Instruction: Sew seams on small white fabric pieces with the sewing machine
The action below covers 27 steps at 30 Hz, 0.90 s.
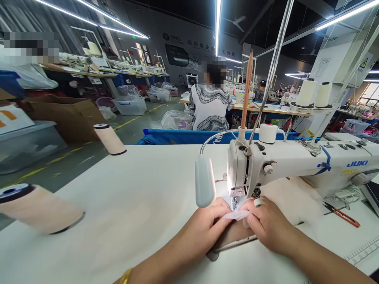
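A small piece of thin white fabric [237, 215] lies at the presser foot [235, 203] of a white sewing machine [278, 157]. My left hand [211, 221] pinches the fabric's left side between thumb and fingers. On the right side, my right hand [265, 221] is closed on the same fabric, close beside the needle area. Both hands rest low over the machine's bed plate [232, 236]. A lit lamp [204, 181] on a bent neck hangs just above my left hand. The far part of the fabric is hidden by the hands and the foot.
Two peach thread cones [109, 139] lie on the left of the white table [142, 189]. Orange-handled thread snips [342, 215] and a clear ruler [364, 248] are at the right. A person [209, 98] sits ahead, beyond a blue cloth [177, 136]. Boxes and bins [128, 104] stand on the floor.
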{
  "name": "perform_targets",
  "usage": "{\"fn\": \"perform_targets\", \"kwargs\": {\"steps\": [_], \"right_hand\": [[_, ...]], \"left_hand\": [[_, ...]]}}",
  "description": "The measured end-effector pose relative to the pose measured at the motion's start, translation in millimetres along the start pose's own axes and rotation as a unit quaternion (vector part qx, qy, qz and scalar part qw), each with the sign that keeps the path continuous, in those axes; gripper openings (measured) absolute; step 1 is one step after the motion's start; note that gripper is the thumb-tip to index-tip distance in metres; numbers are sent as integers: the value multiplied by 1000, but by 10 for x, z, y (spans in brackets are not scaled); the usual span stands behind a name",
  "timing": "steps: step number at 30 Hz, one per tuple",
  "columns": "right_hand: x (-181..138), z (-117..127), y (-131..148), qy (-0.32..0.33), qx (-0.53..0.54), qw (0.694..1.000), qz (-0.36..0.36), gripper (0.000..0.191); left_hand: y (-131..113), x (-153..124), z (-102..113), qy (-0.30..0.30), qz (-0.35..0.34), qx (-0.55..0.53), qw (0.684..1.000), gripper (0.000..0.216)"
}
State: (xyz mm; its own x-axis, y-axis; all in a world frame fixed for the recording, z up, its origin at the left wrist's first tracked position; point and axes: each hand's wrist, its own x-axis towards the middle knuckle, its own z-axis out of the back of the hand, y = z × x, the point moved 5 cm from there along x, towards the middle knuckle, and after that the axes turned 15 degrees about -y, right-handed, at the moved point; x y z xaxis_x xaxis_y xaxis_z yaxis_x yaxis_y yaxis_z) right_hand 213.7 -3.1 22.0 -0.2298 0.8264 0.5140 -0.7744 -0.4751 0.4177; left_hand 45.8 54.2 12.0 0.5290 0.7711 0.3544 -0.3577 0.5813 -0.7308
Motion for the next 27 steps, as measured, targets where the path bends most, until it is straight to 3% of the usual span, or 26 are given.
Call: {"fn": "perform_targets", "kwargs": {"steps": [4, 7, 10, 17, 23, 27], "right_hand": [[-15, 49, 42, 34, 13, 999, 32, 17], [-81, 57, 109, 89, -17, 992, 82, 18], [-114, 82, 145, 113, -32, 989, 90, 16], [-113, 80, 146, 111, -60, 989, 74, 15], [-88, 14, 98, 116, -79, 988, 59, 12], [-75, -12, 64, 98, -82, 990, 57, 12]], "left_hand": [[-31, -58, -2, -17, -88, 8, 996, 34], [-45, -208, -42, -73, -193, 44, 977, 34], [-72, -343, -92, -96, -248, 91, 960, 35], [-223, -309, -14, -69, -275, 149, 947, 35], [-92, -253, -37, -130, -291, 141, 937, 40], [-38, -255, -68, -121, -298, 127, 938, 38]]}}
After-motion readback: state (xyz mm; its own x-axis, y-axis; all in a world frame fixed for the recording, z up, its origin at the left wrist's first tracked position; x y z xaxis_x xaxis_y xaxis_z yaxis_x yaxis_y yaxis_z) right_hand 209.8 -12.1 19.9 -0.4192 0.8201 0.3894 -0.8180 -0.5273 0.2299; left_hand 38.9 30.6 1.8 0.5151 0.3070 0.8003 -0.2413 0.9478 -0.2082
